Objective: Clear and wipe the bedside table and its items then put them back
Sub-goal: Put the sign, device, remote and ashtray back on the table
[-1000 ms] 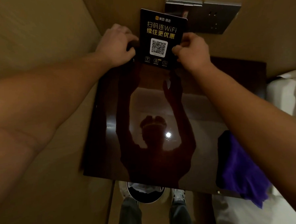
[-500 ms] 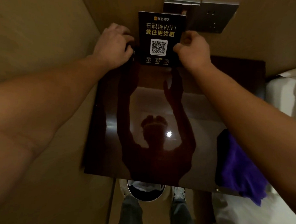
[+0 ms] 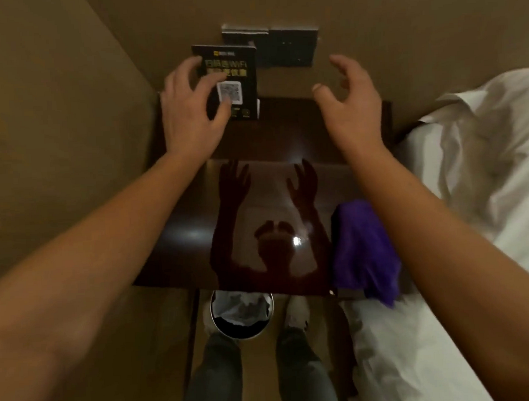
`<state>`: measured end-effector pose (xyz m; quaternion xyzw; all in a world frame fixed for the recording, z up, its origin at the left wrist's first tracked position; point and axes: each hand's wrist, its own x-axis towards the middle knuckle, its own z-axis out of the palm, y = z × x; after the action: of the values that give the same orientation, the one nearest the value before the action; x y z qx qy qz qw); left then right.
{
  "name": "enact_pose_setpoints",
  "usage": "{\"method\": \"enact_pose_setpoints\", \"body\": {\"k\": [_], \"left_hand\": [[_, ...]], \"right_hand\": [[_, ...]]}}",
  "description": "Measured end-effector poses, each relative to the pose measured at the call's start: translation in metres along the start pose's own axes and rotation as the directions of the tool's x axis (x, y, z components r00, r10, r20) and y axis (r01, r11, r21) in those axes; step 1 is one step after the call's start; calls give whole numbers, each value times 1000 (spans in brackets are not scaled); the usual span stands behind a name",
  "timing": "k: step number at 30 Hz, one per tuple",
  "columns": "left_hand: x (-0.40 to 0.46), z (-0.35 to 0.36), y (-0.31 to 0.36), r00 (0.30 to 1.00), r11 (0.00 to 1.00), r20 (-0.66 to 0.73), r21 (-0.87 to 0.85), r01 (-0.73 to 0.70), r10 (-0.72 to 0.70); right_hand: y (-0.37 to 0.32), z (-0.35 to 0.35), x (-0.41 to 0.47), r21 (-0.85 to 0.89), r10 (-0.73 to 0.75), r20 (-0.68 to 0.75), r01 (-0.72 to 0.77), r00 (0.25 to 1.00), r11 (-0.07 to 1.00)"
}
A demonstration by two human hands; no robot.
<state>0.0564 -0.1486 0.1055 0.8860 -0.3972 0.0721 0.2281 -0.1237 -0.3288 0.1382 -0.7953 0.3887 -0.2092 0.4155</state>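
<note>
Your left hand (image 3: 188, 112) is spread wide, fingers straight, in front of the WiFi sign (image 3: 232, 82). You cannot tell if the fingers touch the sign or just float before it. Your right hand (image 3: 348, 99) is loose and holds nothing, up in the air to the right of the sign, well apart from it.

The sign stands upright at the back left corner of the tabletop (image 3: 264, 157), close to the wall. The switch panel (image 3: 283, 47) on the wall sits just behind the sign, up and to the right.

From the sign toward you, the shiny dark tabletop is bare all the way to its front edge. The purple cloth (image 3: 364, 250) lies at the front right corner, far from the sign, and hangs over the front edge. The white bed (image 3: 471, 189) sits just past the right edge. A trash bin (image 3: 241, 313) stands on the floor below the front edge, near your shoes.
</note>
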Motion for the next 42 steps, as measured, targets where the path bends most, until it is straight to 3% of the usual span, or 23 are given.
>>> {"method": "enact_pose_setpoints", "body": {"k": [3, 9, 15, 23, 32, 42], "left_hand": [[-27, -1, 54, 998, 997, -30, -51, -54, 52], [-79, 16, 166, 974, 960, 39, -182, -215, 225], [-140, 27, 237, 900, 879, 94, -278, -386, 425], [-218, 13, 288, 749, 735, 119, -343, -585, 651], [-339, 3, 382, 583, 537, 99, -538, -650, 806], [-518, 5, 467, 340, 356, 150, -619, -700, 928]], "right_hand": [[15, -34, -36, 28, 16, -54, -15, 998, 999], [51, -107, -111, 92, 96, -221, -77, 970, 993], [72, -160, -208, 87, 182, -398, -160, 899, 983], [92, -201, -354, 115, 331, -561, -324, 759, 939], [123, -246, -507, 187, 465, -674, -477, 574, 859], [176, -281, -684, 327, 573, -734, -549, 364, 769]]}}
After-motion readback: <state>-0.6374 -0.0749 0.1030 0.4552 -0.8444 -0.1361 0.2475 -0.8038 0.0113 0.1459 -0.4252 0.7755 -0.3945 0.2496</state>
